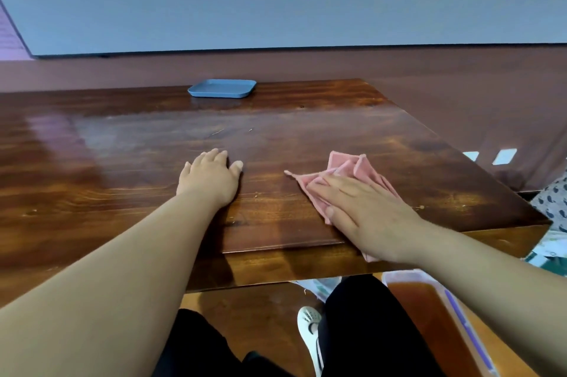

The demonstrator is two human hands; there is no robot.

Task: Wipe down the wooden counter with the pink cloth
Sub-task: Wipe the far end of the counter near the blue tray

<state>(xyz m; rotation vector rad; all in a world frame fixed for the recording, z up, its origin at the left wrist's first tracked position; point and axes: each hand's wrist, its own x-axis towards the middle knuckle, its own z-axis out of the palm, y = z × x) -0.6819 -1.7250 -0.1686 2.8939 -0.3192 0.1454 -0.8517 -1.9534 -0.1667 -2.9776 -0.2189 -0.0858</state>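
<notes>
The glossy dark wooden counter (129, 161) fills the middle of the view. A crumpled pink cloth (352, 166) lies on its near right part. My right hand (365, 207) presses flat on top of the cloth, fingers pointing left, with cloth showing beyond the fingertips and under the wrist. My left hand (211, 175) rests flat on the bare wood to the left of the cloth, fingers spread, holding nothing.
A blue square tray (222, 88) sits at the counter's far edge by the wall. The counter's right edge runs diagonally; its front edge is just below my hands. Under it are my legs, a white shoe (310, 327) and a clear plastic box (441, 324).
</notes>
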